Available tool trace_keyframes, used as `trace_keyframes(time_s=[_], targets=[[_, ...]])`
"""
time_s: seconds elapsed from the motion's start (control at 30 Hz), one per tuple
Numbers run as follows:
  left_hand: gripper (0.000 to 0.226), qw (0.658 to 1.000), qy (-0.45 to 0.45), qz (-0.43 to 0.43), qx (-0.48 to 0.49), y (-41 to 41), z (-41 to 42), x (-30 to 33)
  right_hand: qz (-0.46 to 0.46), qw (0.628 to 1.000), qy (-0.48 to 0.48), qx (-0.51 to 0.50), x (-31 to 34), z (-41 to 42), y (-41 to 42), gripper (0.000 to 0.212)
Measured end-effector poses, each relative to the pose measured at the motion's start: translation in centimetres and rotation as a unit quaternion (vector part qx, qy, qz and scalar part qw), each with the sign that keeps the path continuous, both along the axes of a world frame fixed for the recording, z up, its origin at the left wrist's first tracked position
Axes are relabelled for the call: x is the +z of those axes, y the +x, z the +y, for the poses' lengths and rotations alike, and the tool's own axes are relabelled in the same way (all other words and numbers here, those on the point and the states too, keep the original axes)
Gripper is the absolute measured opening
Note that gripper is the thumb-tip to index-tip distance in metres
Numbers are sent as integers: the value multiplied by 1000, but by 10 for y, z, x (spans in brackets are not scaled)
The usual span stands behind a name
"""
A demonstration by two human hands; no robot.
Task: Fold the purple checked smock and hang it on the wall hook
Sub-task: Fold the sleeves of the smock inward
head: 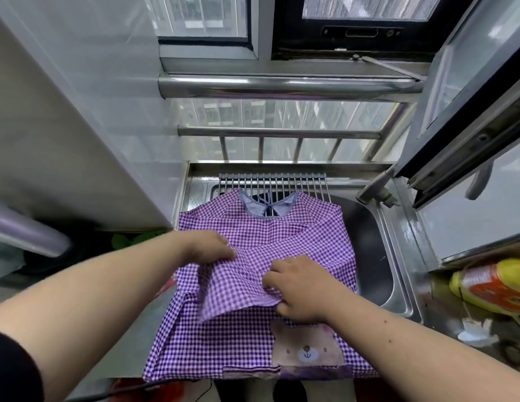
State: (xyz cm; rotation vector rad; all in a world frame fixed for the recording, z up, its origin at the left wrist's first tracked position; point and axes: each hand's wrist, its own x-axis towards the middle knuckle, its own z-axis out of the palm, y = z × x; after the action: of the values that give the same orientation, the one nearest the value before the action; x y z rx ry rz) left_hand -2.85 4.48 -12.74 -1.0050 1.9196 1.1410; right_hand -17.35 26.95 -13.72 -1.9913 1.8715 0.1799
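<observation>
purple checked smock (261, 285) spread flat over the sink (377, 250), sleeve fold under way, left hand (212, 246) and right hand (299, 288) both pinching the folded flap with curled fingers; advisable to align edges squarely and smooth creases before release.

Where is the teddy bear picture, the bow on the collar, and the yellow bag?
Bear patch (306, 351), head view, on the bear's face.
Collar bow (269, 205), head view, on the knot.
Yellow bag (493, 287), head view, on its orange label.
</observation>
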Motion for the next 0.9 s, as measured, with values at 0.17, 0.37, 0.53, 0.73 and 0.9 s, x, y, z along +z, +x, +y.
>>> trace_keyframes(time_s=[0.17, 0.37, 0.53, 0.73, 0.9], targets=[[50, 955, -207, -9, -211, -4, -24, 26, -74, 985, 87, -133, -8, 1, -13, 67], [8, 896, -397, -6, -197, 10, -30, -2, 38, 971, 130, -197, -47, 6, -36, 55], [48, 851, -428, 109, -285, 25, -13, -30, 43, 961, 101, -252, -60, 6, -47, 67], [59, 896, -286, -3, -339, 38, 3, -55, 28, 926, 68, -371, -65, 1, -68, 52], [61, 953, -302, -11, -32, 46, -13, -64, -69, 810, 22, -583, -69, 5, -100, 47]])
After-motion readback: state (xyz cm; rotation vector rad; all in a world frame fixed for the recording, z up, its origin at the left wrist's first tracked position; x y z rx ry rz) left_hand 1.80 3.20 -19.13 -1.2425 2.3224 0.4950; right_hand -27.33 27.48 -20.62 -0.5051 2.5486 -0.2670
